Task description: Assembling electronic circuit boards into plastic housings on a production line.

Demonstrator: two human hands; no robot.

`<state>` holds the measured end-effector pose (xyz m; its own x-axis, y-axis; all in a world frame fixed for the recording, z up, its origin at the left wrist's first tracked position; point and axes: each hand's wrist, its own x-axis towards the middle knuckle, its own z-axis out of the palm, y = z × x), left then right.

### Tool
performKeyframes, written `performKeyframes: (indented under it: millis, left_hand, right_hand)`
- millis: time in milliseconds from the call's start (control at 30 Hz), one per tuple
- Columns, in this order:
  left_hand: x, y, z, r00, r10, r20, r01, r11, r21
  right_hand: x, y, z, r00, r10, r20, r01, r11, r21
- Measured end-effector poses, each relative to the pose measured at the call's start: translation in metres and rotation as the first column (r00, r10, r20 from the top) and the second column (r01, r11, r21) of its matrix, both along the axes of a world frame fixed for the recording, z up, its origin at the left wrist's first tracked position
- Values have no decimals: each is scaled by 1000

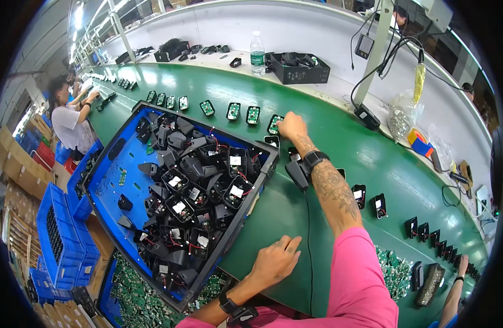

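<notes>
My right hand [293, 126] reaches across the green bench, its fingers closed at the edge of a small black plastic housing with a green circuit board [274, 124] in it. Just nearer, another black housing [272, 141] lies partly behind the bin's corner. My left hand [275, 262] hovers low over the bench beside the bin, fingers loosely bent and apart, holding nothing. Under my right forearm lies a black device with a cable [298, 174]. The blue bin with a black rim [116, 174] is heaped with black housings [194, 164], some trailing red wires.
More board-filled housings [233, 111] stand in a row along the bench. Housings with wires [379, 206] continue to the right, where a co-worker's hand [462, 265] works. Another person [71, 123] stands at far left. A water bottle [257, 54] and black box [298, 72] sit behind.
</notes>
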<state>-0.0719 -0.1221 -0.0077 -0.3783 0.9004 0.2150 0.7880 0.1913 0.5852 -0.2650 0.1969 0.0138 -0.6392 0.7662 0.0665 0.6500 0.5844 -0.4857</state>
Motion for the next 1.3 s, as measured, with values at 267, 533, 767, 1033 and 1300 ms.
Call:
performKeyframes:
  millis: [267,533,767,1033,1300]
  left_hand:
    - [1,4,0,999,-28,-39,31,996,82]
    - [1,0,-3,999,-23,-30,25,998,53]
    - [3,1,-13,999,-45,-30,48,993,107]
    - [-2,10,-15,990,57,128,-81,977,196]
    - [-96,140,-9,690,541,-481,-150,757,636]
  right_hand:
    - [62,-27,7,919,361,159,-383,913,140]
    - [64,-25,-1,885,449,122,-460,805,375]
    - [79,-10,5,994,64,-85,-26,923,384]
    - [97,-7,34,961,35,-274,72,927,369]
    - [60,-163,86,802,598,-5,-569,766,298]
